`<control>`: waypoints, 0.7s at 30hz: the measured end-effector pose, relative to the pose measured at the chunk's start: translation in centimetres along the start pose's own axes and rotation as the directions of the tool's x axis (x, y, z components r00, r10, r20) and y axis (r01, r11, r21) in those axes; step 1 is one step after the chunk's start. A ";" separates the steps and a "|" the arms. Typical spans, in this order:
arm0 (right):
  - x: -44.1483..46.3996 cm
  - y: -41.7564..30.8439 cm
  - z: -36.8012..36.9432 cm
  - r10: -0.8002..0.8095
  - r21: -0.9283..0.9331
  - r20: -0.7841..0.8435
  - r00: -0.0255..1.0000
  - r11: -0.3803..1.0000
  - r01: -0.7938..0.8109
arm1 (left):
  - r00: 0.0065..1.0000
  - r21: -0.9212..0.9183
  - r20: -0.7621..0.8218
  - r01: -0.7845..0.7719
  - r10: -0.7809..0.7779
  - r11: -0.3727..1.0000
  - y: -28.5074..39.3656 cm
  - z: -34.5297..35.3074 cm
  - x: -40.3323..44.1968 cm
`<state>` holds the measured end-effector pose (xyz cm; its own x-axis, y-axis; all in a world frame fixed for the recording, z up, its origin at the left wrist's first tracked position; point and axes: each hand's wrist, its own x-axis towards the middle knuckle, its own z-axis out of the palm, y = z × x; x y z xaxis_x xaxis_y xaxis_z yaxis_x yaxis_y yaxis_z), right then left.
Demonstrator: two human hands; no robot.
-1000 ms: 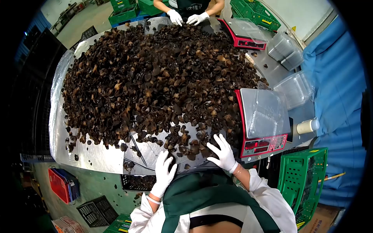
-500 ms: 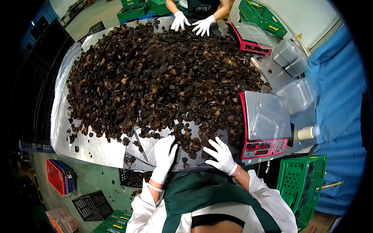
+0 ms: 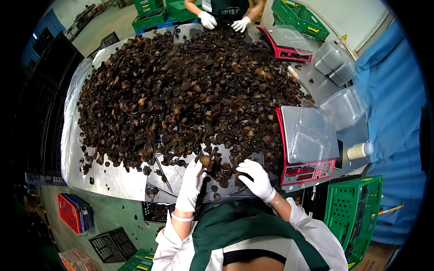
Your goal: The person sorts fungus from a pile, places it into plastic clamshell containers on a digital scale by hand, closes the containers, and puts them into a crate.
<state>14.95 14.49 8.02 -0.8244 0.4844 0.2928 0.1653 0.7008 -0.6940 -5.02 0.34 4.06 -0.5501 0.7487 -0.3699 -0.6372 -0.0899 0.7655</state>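
Basket (image 3: 68, 214) and black crate (image 3: 113, 244) sit on the floor (image 3: 108, 212) at our left. Film (image 3: 71, 131) lies over the left end of our table (image 3: 120, 183), whose silver surface shows along the near edge. Fungus (image 3: 181, 95), dark brown and curled, lies heaped across most of the table, thinning to loose pieces towards us. A dark strip (image 3: 163, 174) lies just beside our left hand (image 3: 191, 185). That hand is gloved in white, its fingers close together at the near fringe of the fungus. One paler piece (image 3: 205, 161) sits at its fingertips; we cannot tell whether they clamp it or only touch it. Across from us, a co-worker (image 3: 226, 12) stands at the far edge of the heap. More loose fungus lies between our two hands. Our right hand (image 3: 257, 177), also gloved, bends over the fringe, fingers curled, thumb a little apart; we cannot tell whether the tips grip anything. Further right come the far scale (image 3: 293, 55) and, near our right hand, the near scale (image 3: 300, 174) with a clear box (image 3: 309, 135) on it. Beyond them we see stacked tubs (image 3: 334, 63), a green crate (image 3: 352, 217), a white bottle (image 3: 359, 150) and a blue curtain (image 3: 393, 131).
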 end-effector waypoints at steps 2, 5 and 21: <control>1.0 -0.6 0.5 0.118 0.253 0.098 0.988 0.957 -0.140 | 1.000 -0.033 0.026 0.013 -0.012 0.999 -0.1 1.2 -0.4; 2.7 -3.1 1.5 0.411 0.610 0.313 0.856 0.604 -0.513 | 0.997 0.271 0.052 0.043 -0.059 0.962 0.6 3.4 -1.6; -0.4 2.8 -16.4 -0.035 -0.563 -0.586 0.809 0.736 -0.376 | 0.842 0.938 0.134 -0.278 0.522 0.208 -1.7 -4.7 -6.7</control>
<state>24.63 24.87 16.71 -0.3557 0.6744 0.6471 0.7360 0.6288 -0.2507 -2.79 -7.64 2.74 -0.7236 0.6717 0.1587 0.5266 0.3885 0.7561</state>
